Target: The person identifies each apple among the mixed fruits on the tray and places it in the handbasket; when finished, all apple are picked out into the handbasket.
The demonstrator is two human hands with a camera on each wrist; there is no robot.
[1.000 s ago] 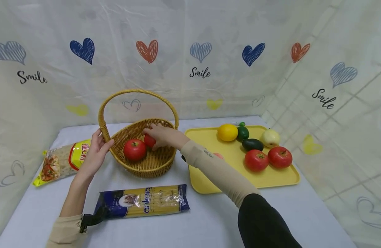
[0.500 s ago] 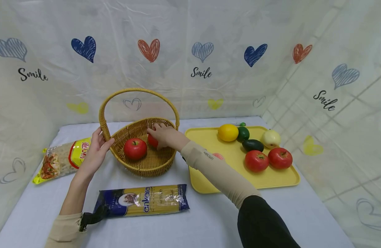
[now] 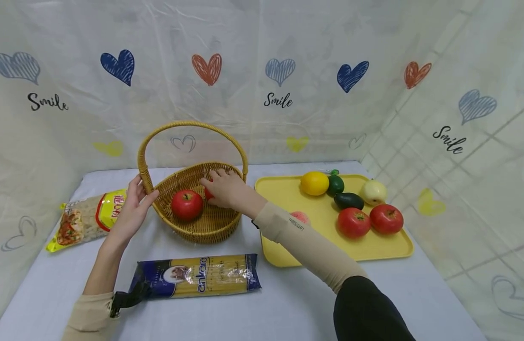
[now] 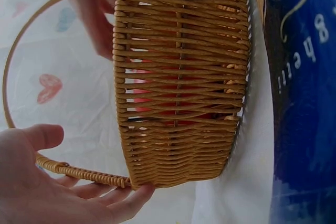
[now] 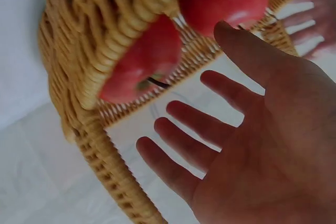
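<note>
A wicker basket with a tall arched handle stands upright left of the table's middle. Inside lie a red apple and a second red apple, largely covered by my right hand in the head view. My right hand hovers over the basket's right side; the right wrist view shows its fingers spread, apart from both apples. At the handle's left base is my left hand. Its nearly straight fingers touch the basket from outside, and the thumb stands away from the handle in the left wrist view.
A yellow tray on the right carries a lemon, dark green produce, a pale round onion-like item, red fruits and a pinkish fruit. Pasta packs lie in front and left of the basket.
My right hand has let go of the second apple inside the basket and lifted slightly, its fingers spreading. The left hand keeps its place at the handle base.
</note>
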